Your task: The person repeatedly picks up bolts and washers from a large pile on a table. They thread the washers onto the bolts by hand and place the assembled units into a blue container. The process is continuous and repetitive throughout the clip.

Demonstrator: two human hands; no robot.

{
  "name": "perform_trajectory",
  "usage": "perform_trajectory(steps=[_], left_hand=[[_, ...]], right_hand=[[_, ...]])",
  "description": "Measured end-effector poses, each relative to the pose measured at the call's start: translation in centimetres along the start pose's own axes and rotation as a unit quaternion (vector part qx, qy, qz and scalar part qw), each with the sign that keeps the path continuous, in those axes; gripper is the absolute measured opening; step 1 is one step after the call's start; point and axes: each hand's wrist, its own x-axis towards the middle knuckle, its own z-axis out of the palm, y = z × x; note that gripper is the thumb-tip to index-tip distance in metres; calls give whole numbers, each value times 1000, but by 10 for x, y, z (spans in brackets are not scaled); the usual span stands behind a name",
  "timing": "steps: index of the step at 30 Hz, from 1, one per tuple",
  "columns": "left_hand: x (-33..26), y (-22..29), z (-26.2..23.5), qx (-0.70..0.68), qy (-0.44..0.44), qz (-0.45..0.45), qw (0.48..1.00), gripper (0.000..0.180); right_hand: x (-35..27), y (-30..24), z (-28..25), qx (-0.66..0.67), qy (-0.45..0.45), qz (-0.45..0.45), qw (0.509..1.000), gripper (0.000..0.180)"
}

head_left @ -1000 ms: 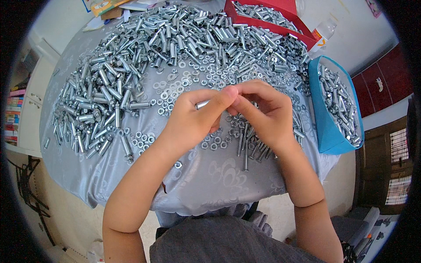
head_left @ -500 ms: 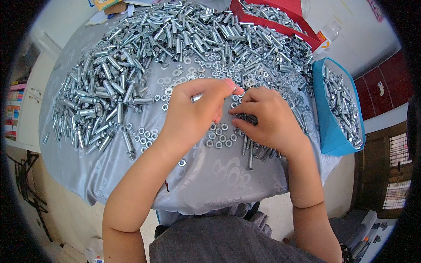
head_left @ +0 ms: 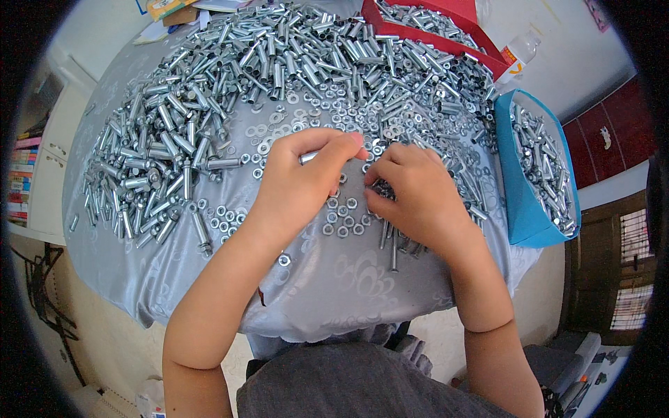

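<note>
My left hand [head_left: 303, 164] is closed round a shiny metal sleeve [head_left: 307, 158], whose end sticks out by the base of the thumb; the rest is hidden in my fingers. Just to its right, my right hand [head_left: 418, 188] has curled fingers, thumb and fingertips nearly together. Whatever it may hold is hidden. Below that hand, long bolts [head_left: 394, 252] lie on the cloth, partly covered by it. Between and under my hands are loose hex nuts [head_left: 345, 219]. Flat washers [head_left: 261, 130] lie beyond my left hand.
A big heap of sleeve anchors [head_left: 164, 132] and metal tubes covers the table's left and far side. A red box [head_left: 432, 36] of metal parts stands at the back right, beside a plastic bottle [head_left: 521, 52]. A blue fabric bin [head_left: 523, 202] of anchors sits at the right edge.
My left fingertips have dropped slightly. The right hand has shifted a little left and lower, its thumb and fingers still curled. The sleeve stays in my left hand.
</note>
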Motion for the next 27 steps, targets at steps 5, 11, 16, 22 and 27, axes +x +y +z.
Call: perform_trajectory(steps=[5,11,16,22,27], left_hand=[[1,1,3,-12,5,-4,1000,27],[-2,2,3,10,-38,-31,999,27],[-5,2,6,4,-46,-20,999,28],[-3,2,5,-11,-44,-14,999,29],[-3,1,4,-2,-39,-5,999,29]], right_hand=[[5,8,-1,78,0,6,997,10],[8,5,3,377,134,65,914,10],[7,3,6,452,114,77,881,12],[6,2,-4,502,92,116,852,12],[7,4,6,473,110,82,870,11]])
